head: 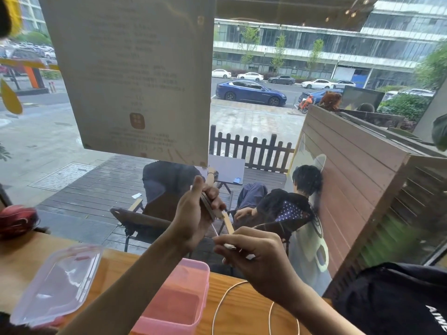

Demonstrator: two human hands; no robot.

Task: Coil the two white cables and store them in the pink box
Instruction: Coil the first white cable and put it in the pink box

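My left hand [196, 213] is raised in front of the window and grips a coil of white cable [208, 207] wound round its fingers. A short strand runs down from it to my right hand [256, 259], which pinches the cable's end plug [229, 246]. The pink box [179, 301] stands open on the wooden counter below my left forearm. A second white cable [225, 298] lies loose on the counter to the right of the box, under my right wrist.
The box's clear lid [55, 284] lies on the counter [19, 267] to the left. A dark garment [396, 298] sits at the right edge and a red object [17, 220] at the far left. A window with a paper notice [135, 76] is directly ahead.
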